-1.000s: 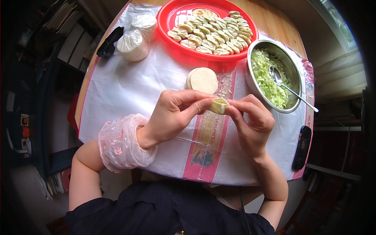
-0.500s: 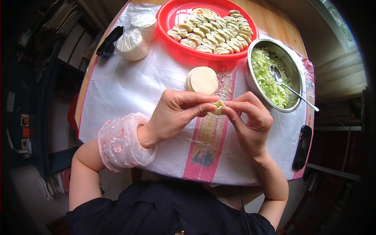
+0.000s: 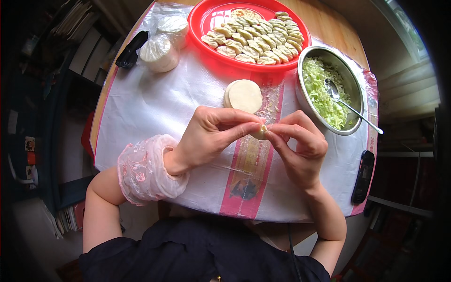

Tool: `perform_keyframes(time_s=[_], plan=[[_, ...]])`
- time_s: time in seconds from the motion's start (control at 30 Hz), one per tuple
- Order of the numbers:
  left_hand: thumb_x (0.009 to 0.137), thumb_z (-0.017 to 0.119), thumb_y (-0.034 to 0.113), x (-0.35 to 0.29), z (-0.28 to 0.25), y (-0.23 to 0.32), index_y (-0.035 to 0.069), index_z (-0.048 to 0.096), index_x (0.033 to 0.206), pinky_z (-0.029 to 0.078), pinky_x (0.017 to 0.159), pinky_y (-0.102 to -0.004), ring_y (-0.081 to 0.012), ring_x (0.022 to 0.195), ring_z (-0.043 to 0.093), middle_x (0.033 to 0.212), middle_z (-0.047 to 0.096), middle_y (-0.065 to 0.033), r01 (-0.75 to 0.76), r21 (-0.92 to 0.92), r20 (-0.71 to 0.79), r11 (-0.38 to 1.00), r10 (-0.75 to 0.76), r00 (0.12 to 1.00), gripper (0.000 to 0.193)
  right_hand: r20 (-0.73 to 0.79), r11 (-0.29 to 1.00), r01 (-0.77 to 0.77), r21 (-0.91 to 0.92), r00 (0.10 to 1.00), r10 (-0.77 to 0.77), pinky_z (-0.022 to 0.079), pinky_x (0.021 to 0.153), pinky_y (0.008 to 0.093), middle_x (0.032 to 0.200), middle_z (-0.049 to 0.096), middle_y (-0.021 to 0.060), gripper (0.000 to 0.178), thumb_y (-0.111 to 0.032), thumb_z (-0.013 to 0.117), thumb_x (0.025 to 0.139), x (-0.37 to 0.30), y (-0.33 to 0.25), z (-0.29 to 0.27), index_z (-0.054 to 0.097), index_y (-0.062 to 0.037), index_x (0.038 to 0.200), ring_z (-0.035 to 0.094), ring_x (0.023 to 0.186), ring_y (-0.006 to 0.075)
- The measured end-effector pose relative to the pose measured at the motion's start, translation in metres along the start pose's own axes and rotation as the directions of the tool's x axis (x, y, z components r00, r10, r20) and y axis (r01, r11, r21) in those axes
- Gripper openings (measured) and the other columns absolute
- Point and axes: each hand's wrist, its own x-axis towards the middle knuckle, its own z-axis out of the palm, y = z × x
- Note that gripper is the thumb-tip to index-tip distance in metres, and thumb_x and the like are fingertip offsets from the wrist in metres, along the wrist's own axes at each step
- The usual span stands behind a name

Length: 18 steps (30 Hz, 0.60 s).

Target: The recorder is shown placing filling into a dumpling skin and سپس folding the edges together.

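Between my two hands, over the middle of the table, is a small pale dumpling [image 3: 259,134], its edge pinched together at the top. My left hand [image 3: 206,134], with a sheer pink embroidered sleeve cover at the wrist, grips its left side between thumb and fingers. The thumb and fingertips of my right hand [image 3: 300,148] press the dough from the right. The fingers hide much of the dumpling. Just beyond lies a short stack of round dough wrappers [image 3: 244,95]. To the right, a steel bowl [image 3: 359,101] holds shredded green cabbage [image 3: 324,96] and a metal spoon [image 3: 351,108].
A red round tray [image 3: 199,19] at the back carries rows of finished dumplings [image 3: 260,40]. Plastic-wrapped wrapper stacks [image 3: 159,55] stand at the back left beside a black object [image 3: 132,49]. Another black device [image 3: 363,176] lies near the right edge of the plastic-covered table [image 3: 141,108].
My fingertips have drawn together, and the dumpling's opening, wider before, is now pinched nearly closed. Both hands stay in about the same place.
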Motion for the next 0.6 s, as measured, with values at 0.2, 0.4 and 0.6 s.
perform_keyframes(time_s=[0.2, 0.4, 0.6], plan=[[0.091, 0.062, 0.004, -0.001, -0.001, 0.007, -0.001, 0.068, 0.109, 0.055, 0.079, -0.0226, -0.0103, 0.088, 0.066, 0.097, 0.071, -0.0080, 0.131, -0.036, 0.037, 0.991, -0.130, 0.991, 0.020, 0.019, 1.000, -0.009, -0.019, 1.000, 0.010, 0.046, 0.057, 0.0235, 0.077, 0.060, 0.0057, 0.015, 0.004, 0.075, 0.073, 0.000, 0.000, 0.000, 0.071, -0.0001, 0.087, 0.057, 0.065, 0.0115], [0.092, 0.062, 0.006, -0.002, -0.001, 0.007, 0.000, 0.063, 0.119, 0.054, 0.079, -0.0220, -0.0085, 0.089, 0.065, 0.101, 0.070, -0.0068, 0.215, -0.074, 0.111, 0.974, -0.207, 0.972, 0.028, 0.015, 0.999, -0.040, 0.019, 0.999, 0.040, 0.047, 0.058, 0.0242, 0.078, 0.060, 0.0067, 0.015, 0.003, 0.074, 0.075, 0.000, 0.004, 0.001, 0.070, 0.0009, 0.088, 0.058, 0.066, 0.0127], [0.088, 0.065, 0.002, -0.001, 0.000, -0.001, -0.002, 0.061, 0.121, 0.053, 0.080, -0.0210, -0.0082, 0.091, 0.064, 0.100, 0.070, -0.0067, 0.132, -0.057, 0.141, 0.990, -0.123, 0.982, 0.033, 0.027, 1.000, -0.027, 0.008, 0.999, 0.027, 0.048, 0.058, 0.0249, 0.079, 0.060, 0.0067, 0.018, 0.005, 0.074, 0.074, -0.001, 0.004, 0.001, 0.070, 0.0003, 0.090, 0.059, 0.067, 0.0130]])
